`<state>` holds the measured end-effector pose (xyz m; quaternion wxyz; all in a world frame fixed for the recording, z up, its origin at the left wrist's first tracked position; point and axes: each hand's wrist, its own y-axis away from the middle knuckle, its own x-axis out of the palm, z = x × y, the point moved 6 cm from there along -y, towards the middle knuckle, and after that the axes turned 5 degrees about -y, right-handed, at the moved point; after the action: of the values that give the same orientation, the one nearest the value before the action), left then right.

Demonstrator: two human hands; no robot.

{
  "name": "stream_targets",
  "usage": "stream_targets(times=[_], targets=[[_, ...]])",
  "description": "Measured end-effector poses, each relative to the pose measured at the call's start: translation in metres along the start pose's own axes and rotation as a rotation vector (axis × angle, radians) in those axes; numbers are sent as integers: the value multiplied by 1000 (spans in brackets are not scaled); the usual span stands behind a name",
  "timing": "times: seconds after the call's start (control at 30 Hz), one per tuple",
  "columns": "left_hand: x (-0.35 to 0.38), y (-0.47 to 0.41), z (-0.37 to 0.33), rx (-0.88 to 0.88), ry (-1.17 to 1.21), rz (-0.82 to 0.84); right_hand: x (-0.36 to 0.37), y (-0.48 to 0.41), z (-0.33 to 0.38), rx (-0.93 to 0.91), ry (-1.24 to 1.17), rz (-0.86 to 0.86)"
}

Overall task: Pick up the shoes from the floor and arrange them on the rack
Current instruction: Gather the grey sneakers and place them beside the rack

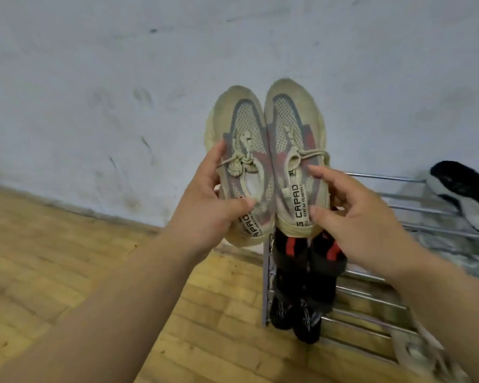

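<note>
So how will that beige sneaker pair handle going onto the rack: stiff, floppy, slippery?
The beige sneakers have mesh uppers, so likely light and soft to squeeze. Thick soles probably keep them flat on the rack bars. Loose laces could snag.

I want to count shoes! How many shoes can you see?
7, maybe more hidden. Two beige sneakers held in the hands. Two black-and-red shoes and two black shoes on the rack's left end. One black-and-white sneaker upper right.
</note>
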<state>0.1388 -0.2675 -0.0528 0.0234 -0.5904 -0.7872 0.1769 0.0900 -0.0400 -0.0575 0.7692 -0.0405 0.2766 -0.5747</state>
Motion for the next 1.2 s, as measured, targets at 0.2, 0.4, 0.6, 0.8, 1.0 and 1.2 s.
stream_targets(times=[0.2,0.4,0.6,0.8,1.0,1.2], targets=[[101,-30,-38,145,-201,-23,-77,-6,-43,91,-157,-261],[141,-57,-21,95,-267,-124,-98,-29,-78,129,-205,-317],[159,-92,4,155,-493,-58,-94,-49,-109,264,118,-196],[152,-89,62,213,-1192,-30,-90,-58,-127,330,442,-131],[147,-88,72,158,-1125,-5,-80,-54,-124,320,434,-31],[144,-84,73,155,-1044,1,-72,-57,-120,263,454,-18]])
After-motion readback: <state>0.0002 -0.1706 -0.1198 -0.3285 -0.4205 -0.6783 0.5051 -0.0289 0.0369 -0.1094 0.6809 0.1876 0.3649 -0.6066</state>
